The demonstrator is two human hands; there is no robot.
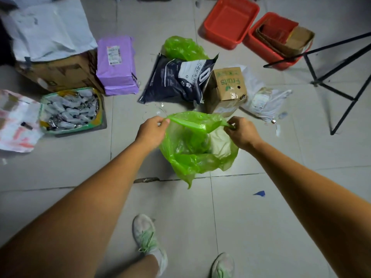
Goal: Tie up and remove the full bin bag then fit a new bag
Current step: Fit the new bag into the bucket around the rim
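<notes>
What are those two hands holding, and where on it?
The green bin bag, by its top rim: left hand pinches one side, right hand the opposite side.

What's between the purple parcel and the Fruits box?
Head view: a dark printed pouch lies between purple parcel and Fruits box.

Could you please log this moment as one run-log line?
left hand: pinching rim | right hand: pinching rim | translucent green plastic bin bag: mouth held open, untied | second crumpled green bag: on floor behind
</notes>
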